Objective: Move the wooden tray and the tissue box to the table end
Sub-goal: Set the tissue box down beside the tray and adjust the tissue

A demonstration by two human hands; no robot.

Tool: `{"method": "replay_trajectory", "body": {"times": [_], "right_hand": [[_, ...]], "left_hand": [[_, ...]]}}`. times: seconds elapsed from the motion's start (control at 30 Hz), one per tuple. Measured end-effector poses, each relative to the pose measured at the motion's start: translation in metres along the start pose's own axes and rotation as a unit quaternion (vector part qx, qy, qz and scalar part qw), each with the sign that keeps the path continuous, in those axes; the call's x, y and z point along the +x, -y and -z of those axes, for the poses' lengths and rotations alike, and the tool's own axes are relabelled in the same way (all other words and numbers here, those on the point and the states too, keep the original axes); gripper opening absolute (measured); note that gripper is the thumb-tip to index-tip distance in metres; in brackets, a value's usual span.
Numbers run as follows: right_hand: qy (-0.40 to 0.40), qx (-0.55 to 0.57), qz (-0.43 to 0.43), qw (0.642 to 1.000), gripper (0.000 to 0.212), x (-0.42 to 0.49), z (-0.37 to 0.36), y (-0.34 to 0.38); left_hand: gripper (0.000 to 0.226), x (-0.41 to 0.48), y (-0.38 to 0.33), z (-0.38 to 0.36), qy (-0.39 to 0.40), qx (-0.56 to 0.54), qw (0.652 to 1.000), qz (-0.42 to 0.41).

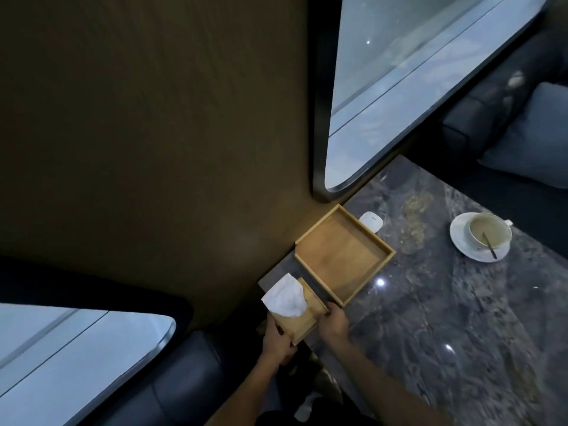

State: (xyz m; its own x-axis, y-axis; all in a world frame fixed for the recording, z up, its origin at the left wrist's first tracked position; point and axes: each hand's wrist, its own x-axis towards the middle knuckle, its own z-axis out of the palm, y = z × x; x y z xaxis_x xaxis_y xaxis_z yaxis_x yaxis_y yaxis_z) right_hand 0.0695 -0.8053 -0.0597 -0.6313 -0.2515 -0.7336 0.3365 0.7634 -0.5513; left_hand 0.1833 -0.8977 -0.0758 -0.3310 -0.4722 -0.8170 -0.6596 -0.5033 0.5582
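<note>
An empty square wooden tray (344,256) lies on the dark marble table (445,318), close against the brown wall. Just in front of it is a wooden tissue box (302,322) with a white tissue (285,296) sticking out of its top. Both my hands hold this box: my left hand (278,341) grips its near left side, and my right hand (333,324) grips its right side. The box sits at the table's near corner by the wall, partly over the edge. Whether it rests on the table or is lifted is unclear.
A white cup with a spoon on a saucer (481,238) stands at the table's far right. A small white device (371,221) lies behind the tray. Dark sofa seats with a grey cushion (531,139) flank the table. Windows (399,72) are set in the wall.
</note>
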Motion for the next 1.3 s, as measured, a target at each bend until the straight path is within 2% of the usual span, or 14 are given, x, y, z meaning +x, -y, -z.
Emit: {"method": "replay_trajectory", "body": {"times": [0.17,0.3,0.37,0.5,0.57,0.7,0.83,0.9,0.97,1.03,1.07,1.13,1.2,1.3], "right_hand": [[-0.013,-0.054,0.065,0.996,0.042,0.012,0.000,0.015],[0.013,-0.110,0.152,0.982,0.054,0.025,0.000,0.038],[0.030,-0.094,0.167,0.981,0.047,0.041,-0.005,0.046],[0.042,-0.056,0.170,0.983,0.009,0.077,-0.008,0.042],[0.070,-0.046,0.164,0.983,0.020,0.067,0.002,0.059],[0.150,-0.007,0.095,0.984,0.005,0.047,0.015,0.081],[0.155,0.040,0.099,0.982,0.026,0.037,0.019,0.082],[0.124,0.067,0.081,0.987,0.030,0.032,0.023,0.077],[0.040,0.076,0.036,0.996,0.035,0.030,0.022,0.059],[-0.045,0.090,-0.009,0.995,0.047,0.035,0.016,0.023],[-0.045,0.112,-0.034,0.992,0.049,0.040,0.011,0.001],[0.055,0.207,-0.140,0.967,0.051,0.041,-0.005,-0.029],[0.178,0.279,-0.231,0.915,0.049,0.022,-0.017,-0.035],[0.223,0.321,-0.211,0.896,0.034,0.011,-0.031,-0.027]], "left_hand": [[0.070,0.008,-0.019,0.007,0.009,-0.002,1.000,-0.023],[0.074,0.021,-0.033,0.022,-0.067,0.026,0.993,-0.095],[0.061,0.029,-0.042,0.029,-0.076,-0.030,0.993,-0.085],[0.015,0.030,-0.057,0.041,-0.087,-0.075,0.991,-0.067],[0.016,0.028,-0.063,0.044,-0.082,-0.065,0.991,-0.083],[0.029,0.022,-0.072,0.043,-0.051,-0.064,0.993,-0.088],[0.040,0.021,-0.075,0.042,-0.090,-0.088,0.984,-0.122],[0.044,0.019,-0.076,0.040,-0.112,-0.107,0.979,-0.132],[0.046,0.015,-0.074,0.034,-0.112,-0.112,0.979,-0.128],[0.039,0.013,-0.069,0.029,-0.109,-0.092,0.981,-0.135],[0.033,0.011,-0.068,0.028,-0.111,-0.079,0.981,-0.138],[0.025,0.011,-0.065,0.027,-0.113,-0.068,0.981,-0.142],[0.021,0.012,-0.068,0.027,-0.107,-0.053,0.981,-0.153],[0.018,0.011,-0.075,0.027,-0.101,-0.033,0.979,-0.174]]}}
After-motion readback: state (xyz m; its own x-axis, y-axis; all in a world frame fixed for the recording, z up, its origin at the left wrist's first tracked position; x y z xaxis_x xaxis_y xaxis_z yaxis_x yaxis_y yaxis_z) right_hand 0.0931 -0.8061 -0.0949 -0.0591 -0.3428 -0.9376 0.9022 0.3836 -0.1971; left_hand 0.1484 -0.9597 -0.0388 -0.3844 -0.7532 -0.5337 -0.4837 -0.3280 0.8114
